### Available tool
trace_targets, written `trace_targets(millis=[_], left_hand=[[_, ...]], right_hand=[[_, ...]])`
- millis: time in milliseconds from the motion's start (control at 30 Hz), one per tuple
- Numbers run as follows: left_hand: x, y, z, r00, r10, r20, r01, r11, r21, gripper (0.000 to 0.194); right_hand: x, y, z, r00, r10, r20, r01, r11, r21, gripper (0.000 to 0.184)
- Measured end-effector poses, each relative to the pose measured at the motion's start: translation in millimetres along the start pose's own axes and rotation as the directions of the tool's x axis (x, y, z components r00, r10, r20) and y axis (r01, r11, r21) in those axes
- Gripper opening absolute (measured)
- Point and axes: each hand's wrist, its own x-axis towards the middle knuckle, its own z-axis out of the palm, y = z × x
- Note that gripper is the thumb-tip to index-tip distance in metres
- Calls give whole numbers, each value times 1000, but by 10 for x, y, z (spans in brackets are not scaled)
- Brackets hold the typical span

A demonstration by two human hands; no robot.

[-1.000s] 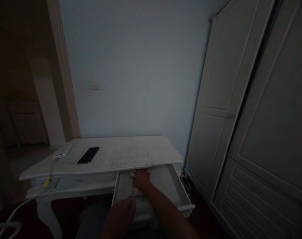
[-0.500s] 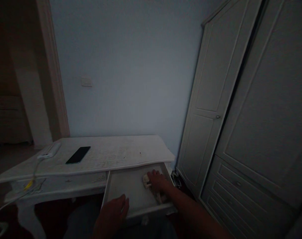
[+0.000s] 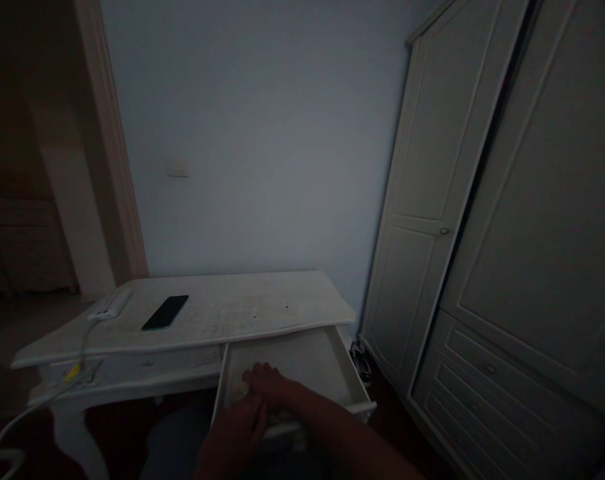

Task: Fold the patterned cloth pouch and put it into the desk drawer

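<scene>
In the open drawer (image 3: 315,360), left hand (image 3: 236,425) and right hand (image 3: 268,387) sit together at a pale bundle (image 3: 239,392), probably cloth; grip too dim to tell. Seemingly wiping; another stroke needs even pressure.

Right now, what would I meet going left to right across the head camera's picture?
Yellow piece on the cable → white power strip → dark phone → open drawer → round wardrobe knob.
</scene>
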Motion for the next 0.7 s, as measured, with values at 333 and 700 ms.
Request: trace_targets(millis=[333,700], left_hand=[[-91,-133,128,991,128,45,-129,992,4,38],[-92,-99,95,979,85,185,-98,993,61,54]], right_hand=[[-304,420,-420,951,270,-151,-266,963,50,64],[-2284,1323,-937,584,673,-454,19,548,836,52]])
